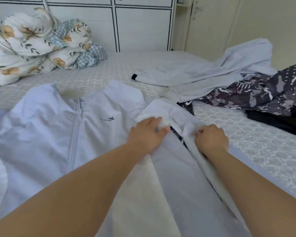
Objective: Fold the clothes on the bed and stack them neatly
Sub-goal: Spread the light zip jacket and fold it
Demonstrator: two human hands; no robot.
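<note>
A pale blue-white zip jacket (58, 127) lies spread face up on the bed, zipper closed, a small dark logo on its chest. Its sleeve (176, 165) runs down toward me on the right side. My left hand (146, 132) pinches bunched fabric near the shoulder of that sleeve. My right hand (211, 140) is closed on the sleeve's outer edge, a little to the right. A light blue garment (212, 74) lies crumpled at the back right. Beside it sits a dark patterned garment (263, 94).
A floral duvet (32, 47) is heaped at the back left against white cabinet doors (140, 26). The quilted bed cover (255, 147) shows bare on the right. Something black (280, 120) lies under the patterned garment near the right edge.
</note>
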